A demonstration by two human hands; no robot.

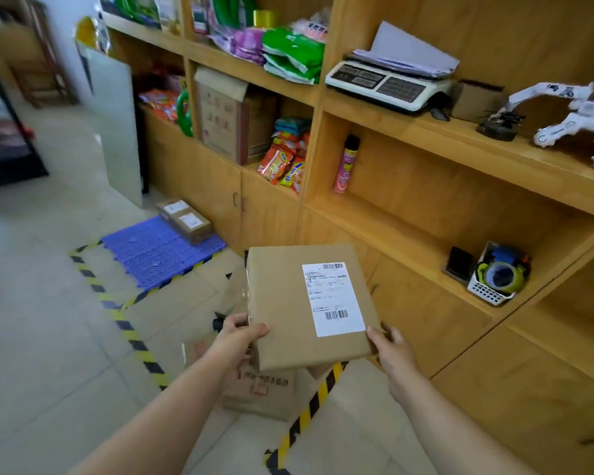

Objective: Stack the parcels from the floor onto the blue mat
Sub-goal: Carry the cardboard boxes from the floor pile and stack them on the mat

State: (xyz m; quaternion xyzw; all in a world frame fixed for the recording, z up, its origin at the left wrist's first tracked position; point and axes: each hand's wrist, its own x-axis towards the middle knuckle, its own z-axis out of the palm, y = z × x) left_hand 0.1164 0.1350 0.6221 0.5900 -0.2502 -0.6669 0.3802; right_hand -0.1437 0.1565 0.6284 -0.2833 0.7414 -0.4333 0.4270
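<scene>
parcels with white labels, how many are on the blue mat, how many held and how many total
On the mat: 2, side by side at its far edge, first and second
Held in both hands, left and right: 1
Total: 3

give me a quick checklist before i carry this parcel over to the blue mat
1. Grip: left hand and right hand both hold the labelled parcel at its near corners: ok.
2. Parcel level: slightly tilted, label up: ok.
3. Free space on the blue mat: ok.
4. Two parcels already on the mat, at its far edge: ok.
5. Floor path along the striped tape: ok.
6. Parcel weight: cannot tell.
</scene>
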